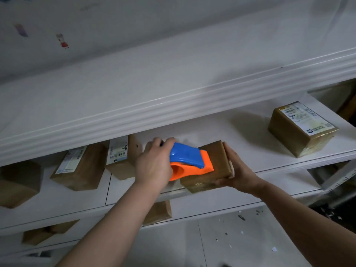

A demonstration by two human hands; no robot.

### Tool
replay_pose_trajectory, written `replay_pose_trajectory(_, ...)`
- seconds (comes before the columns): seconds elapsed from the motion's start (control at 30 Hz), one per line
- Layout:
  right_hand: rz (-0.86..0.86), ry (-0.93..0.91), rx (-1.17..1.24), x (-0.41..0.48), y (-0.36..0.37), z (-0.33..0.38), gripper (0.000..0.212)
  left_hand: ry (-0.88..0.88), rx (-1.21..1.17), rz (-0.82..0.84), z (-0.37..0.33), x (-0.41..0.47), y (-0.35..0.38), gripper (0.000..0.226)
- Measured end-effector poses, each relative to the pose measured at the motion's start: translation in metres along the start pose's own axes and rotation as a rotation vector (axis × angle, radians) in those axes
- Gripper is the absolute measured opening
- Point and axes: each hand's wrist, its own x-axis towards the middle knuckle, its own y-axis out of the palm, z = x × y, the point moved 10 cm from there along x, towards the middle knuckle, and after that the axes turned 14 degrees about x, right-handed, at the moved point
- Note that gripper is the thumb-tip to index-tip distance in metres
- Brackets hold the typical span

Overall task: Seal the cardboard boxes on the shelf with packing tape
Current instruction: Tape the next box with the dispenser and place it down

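**Item 1, work in hand.** The small cardboard box [213, 160] sits at the front edge of the middle shelf [212, 128], its near end overhanging the lip. Whether it rests on the shelf or is lifted slightly cannot be told.
- The right hand [237, 170] grips its right side, fingers curled under and round the far corner.
- The left hand [154, 162] grasps the blue-and-orange tape dispenser [190, 160], whose orange end lies on the box top.
- A glossy film shows on the near face, so some tape is probably on already. The top seam is hidden under the dispenser.

**Item 2, likely done.** The labelled box at right [296, 135] stands well apart on the same shelf. It has a shiny wrap round its sides and reads as sealed.

**Item 3, status unclear.**
- Two labelled boxes [79, 168] [120, 160] stand to the left on the same level.
- A plain dark box [17, 185] is at far left.
- Two more boxes [158, 211] [44, 233] sit on the lower shelves.
- All are in shade, and no tape can be made out on them.

**Estimate.** One box is being taped and perhaps one is finished. Several may still be waiting, so the task looks to be in its early-to-middle part.
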Motion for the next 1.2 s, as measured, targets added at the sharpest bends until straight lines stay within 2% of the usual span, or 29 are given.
replay_pose_trajectory(0.07,-0.038,0.08,-0.131,-0.006,-0.007,-0.02,0.134,0.046,0.022,0.006,-0.023,0.003,0.005,0.066)
replay_pose_trajectory(0.13,-0.054,0.124,-0.368,-0.006,-0.016,-0.019,0.14,0.068,0.043,-0.027,-0.034,0.006,0.004,0.064)
replay_pose_trajectory(0.2,0.003,0.029,-0.566,0.003,-0.009,0.006,0.14,0.088,0.066,-0.049,-0.042,0.008,0.002,0.062)
replay_pose_trajectory(0.27,0.093,0.002,-0.652,0.011,0.006,0.018,0.136,0.11,0.063,-0.041,-0.046,0.009,0.0,0.062)
replay_pose_trajectory(0.33,0.105,0.047,-0.691,0.016,0.009,0.012,0.128,0.118,0.078,-0.025,-0.034,0.01,0.003,0.067)
replay_pose_trajectory(0.47,0.096,0.079,-0.754,0.017,0.007,0.005,0.119,-0.003,0.016,0.091,0.04,0.008,0.024,0.075)
replay_pose_trajectory(0.63,0.125,0.098,-0.733,0.019,0.01,0.009,0.118,-0.119,0.051,0.092,0.117,0.0,0.038,0.077)
replay_pose_trajectory(0.77,0.15,0.118,-0.808,0.018,0.014,0.012,0.115,-0.047,0.096,0.137,0.095,0.001,0.055,0.078)
replay_pose_trajectory(0.93,0.232,0.102,-1.06,0.01,0.027,0.011,0.117,-0.03,0.027,0.161,0.072,0.002,0.076,0.074)
replay_pose_trajectory(1.07,0.226,-0.092,-1.115,0.011,0.054,0.028,0.131,-0.025,0.033,0.135,0.072,0.003,0.072,0.073)
replay_pose_trajectory(1.13,0.267,-0.06,-1.081,0.011,0.065,0.026,0.123,-0.025,0.032,0.142,0.071,0.004,0.071,0.072)
replay_pose_trajectory(1.2,0.253,-0.048,-1.009,0.014,0.07,0.029,0.107,-0.025,0.028,0.148,0.071,0.004,0.071,0.073)
